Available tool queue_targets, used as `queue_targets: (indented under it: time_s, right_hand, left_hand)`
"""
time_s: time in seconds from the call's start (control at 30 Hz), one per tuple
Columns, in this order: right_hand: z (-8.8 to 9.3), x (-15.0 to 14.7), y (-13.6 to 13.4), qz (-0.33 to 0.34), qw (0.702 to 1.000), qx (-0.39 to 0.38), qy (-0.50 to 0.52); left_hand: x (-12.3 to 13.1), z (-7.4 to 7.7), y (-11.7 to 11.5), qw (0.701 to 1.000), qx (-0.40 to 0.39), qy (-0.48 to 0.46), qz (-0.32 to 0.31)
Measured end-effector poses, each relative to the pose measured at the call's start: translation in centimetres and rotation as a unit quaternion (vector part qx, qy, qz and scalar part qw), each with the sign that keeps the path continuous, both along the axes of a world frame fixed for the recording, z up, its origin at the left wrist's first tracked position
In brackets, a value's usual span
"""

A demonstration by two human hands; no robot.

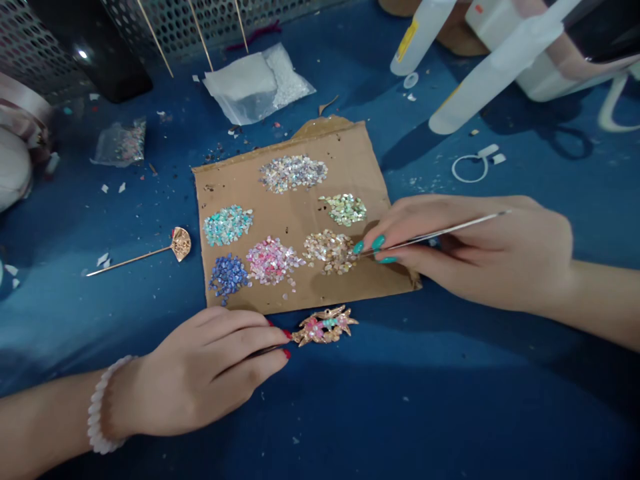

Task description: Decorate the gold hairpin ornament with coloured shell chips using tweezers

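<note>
Pinching a thin metal tool (435,233), the right hand (480,253) comes in from 3 o'clock, fingers closed round it, its tip touching the beige chip pile (330,252) on the cardboard sheet (290,213). Left hand (210,373) lies on the blue bench (425,400) at 7 o'clock, fingers curled, nipping the end of the gold ornament (326,325), which sits just off the cardboard's 6 o'clock edge. Pink pile (273,260) next door, blue pile (227,275) beyond it. Fan-headed pin (173,245) lies at 9 o'clock.
</note>
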State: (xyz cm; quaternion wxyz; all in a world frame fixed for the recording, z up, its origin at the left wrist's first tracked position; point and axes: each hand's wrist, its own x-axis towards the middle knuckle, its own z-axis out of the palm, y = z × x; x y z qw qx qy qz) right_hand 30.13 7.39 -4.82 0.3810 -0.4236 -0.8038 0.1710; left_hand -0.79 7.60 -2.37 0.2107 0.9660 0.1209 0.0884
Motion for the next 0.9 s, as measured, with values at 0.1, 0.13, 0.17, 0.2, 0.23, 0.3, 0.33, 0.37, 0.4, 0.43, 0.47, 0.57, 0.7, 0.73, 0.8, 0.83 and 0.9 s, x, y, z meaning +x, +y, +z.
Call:
queue_targets:
  time_s: [0.1,0.13,0.17,0.2,0.23,0.3,0.33,0.37,0.4,0.43,0.47,0.57,0.7,0.73,0.8,0.83,0.9]
  right_hand:
    - [0.11,-0.12,-0.13,0.015,1.000,0.010,0.007]
    - [0.16,-0.12,-0.14,0.022,1.000,0.011,0.008]
    - [0.20,-0.10,-0.15,0.026,1.000,0.012,0.009]
    - [0.24,-0.07,-0.15,0.031,0.999,0.010,0.006]
    - [0.27,-0.04,-0.14,0.035,0.999,0.009,0.005]
    - [0.29,-0.01,-0.11,0.036,0.999,0.013,0.004]
    - [0.29,-0.02,-0.10,0.033,0.999,0.018,0.007]
    - [0.29,-0.04,-0.08,0.033,0.999,0.020,0.010]
    - [0.29,-0.06,-0.06,0.035,0.999,0.023,0.017]
    - [0.30,-0.10,-0.05,0.035,0.999,0.030,0.025]
    - [0.30,-0.13,-0.03,0.038,0.998,0.037,0.032]
    - [0.32,-0.18,0.00,0.040,0.997,0.051,0.040]
    - [0.23,-0.16,0.12,0.034,0.998,0.027,0.039]
    - [0.20,-0.15,0.17,0.032,0.999,0.021,0.038]
    - [0.14,-0.18,0.25,0.031,0.999,0.020,0.036]
    - [0.13,-0.22,0.28,0.032,0.999,0.021,0.036]
    - [0.14,-0.32,0.29,0.038,0.998,0.022,0.042]
  left_hand:
    - [-0.04,-0.01,-0.09,1.000,0.006,-0.001,-0.001]
    - [-0.02,0.02,-0.08,1.000,0.008,0.002,-0.002]
    - [0.01,0.04,-0.06,1.000,0.010,0.007,-0.002]
    - [0.04,0.06,-0.03,1.000,0.013,0.002,-0.003]
    - [0.07,0.06,0.00,1.000,0.011,0.013,0.000]
    - [0.07,0.01,0.04,1.000,0.009,0.005,-0.006]
    - [0.05,-0.03,0.05,1.000,0.008,0.006,-0.006]
    - [0.03,-0.06,0.05,1.000,0.006,0.003,-0.007]
    - [0.02,-0.10,0.04,1.000,0.006,0.004,-0.006]
    - [0.01,-0.12,0.03,1.000,0.006,0.002,-0.004]
    - [0.00,-0.13,0.02,1.000,0.006,0.001,-0.003]
    - [0.02,-0.09,0.00,1.000,0.008,0.003,0.001]
    - [0.10,0.03,-0.01,1.000,0.011,0.003,-0.001]
    - [0.12,0.07,-0.01,1.000,0.012,0.004,-0.002]
    - [0.16,0.13,-0.02,1.000,0.014,0.005,-0.002]
    - [0.18,0.14,-0.02,1.000,0.016,0.006,-0.001]
    - [0.20,0.12,0.00,1.000,0.017,0.006,0.001]
